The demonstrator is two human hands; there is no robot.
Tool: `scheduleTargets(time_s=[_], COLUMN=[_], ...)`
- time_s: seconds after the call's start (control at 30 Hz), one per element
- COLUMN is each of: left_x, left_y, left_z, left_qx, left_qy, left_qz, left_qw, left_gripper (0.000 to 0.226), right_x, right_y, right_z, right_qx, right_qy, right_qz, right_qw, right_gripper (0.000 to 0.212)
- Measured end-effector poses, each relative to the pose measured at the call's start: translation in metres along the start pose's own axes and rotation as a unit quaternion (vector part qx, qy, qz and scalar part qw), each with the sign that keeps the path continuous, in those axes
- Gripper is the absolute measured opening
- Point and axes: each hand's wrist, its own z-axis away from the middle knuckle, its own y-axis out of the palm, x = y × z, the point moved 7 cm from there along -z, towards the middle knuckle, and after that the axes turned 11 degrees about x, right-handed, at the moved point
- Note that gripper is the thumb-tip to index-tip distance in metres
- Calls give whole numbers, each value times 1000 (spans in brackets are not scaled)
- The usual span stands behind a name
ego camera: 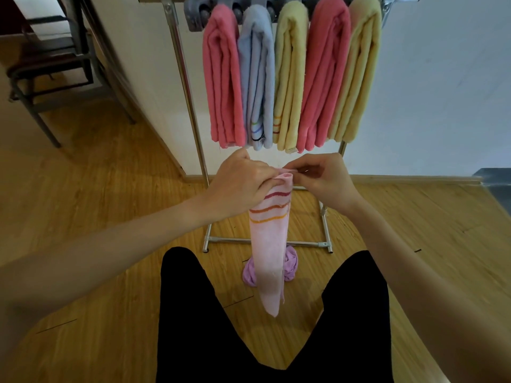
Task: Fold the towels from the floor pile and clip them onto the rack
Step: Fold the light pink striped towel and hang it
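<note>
A pale pink towel (269, 250) with red, orange and yellow stripes hangs folded lengthwise in front of me. My left hand (240, 183) grips its top edge from the left, and my right hand (323, 178) pinches the same edge from the right. On the floor behind it lies a crumpled purple towel (290, 265). The metal rack (190, 106) stands ahead, with several folded towels clipped side by side: pink (222, 87), light blue (257, 87), yellow (289, 87), pink (322, 81) and yellow (356, 76). Grey clips (199, 16) hold them at the top.
A dark metal chair frame (47, 76) stands at the far left on the wooden floor (110, 203). A white wall (442, 92) is behind the rack. My legs in black trousers (193, 313) fill the lower middle. A grey box corner (497, 186) sits at the right.
</note>
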Motion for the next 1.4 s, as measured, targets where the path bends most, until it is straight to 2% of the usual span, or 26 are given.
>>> scheduleTargets(time_s=[0.17,0.23,0.4,0.57,0.7,0.73,0.8,0.87,0.97,1.07,1.23,1.4], left_x=[6,7,7,6,8,11,22,38,62,75,81,71], left_y=[-1,-4,-14,-20,-30,-29,-20,3,61,105,145,179], left_z=[-3,-4,-9,-10,1,7,23,40,59,69,65,61], left_qx=[-22,-38,-79,-71,-104,-118,-134,-101,13,58,91,131], left_qy=[-61,-71,-68,-55,-23,-29,-86,-158,-251,-289,-298,-336], left_qz=[4,8,24,23,28,41,80,147,300,434,469,525], left_qw=[998,997,994,996,994,992,984,971,920,851,827,771], left_gripper=[44,40,27,38,27,34,62,87,95,78,46,48], right_x=[1,1,2,9,12,11,7,2,1,8,25,36], right_y=[3,3,3,-2,-4,-4,-3,-2,3,4,-1,-15], right_z=[2,2,3,-5,-15,-18,-23,-28,-34,-37,-39,-35], right_qx=[14,15,11,-26,-54,-62,-77,-85,-85,-89,-102,-121], right_qy=[0,0,-11,-26,-17,-13,3,22,38,31,20,20], right_qz=[-53,-87,-65,-44,-38,-40,-59,-73,-84,-88,-113,-170], right_qw=[998,996,998,998,998,997,995,993,992,992,988,978], right_gripper=[17,20,28,19,15,14,13,13,15,15,13,13])
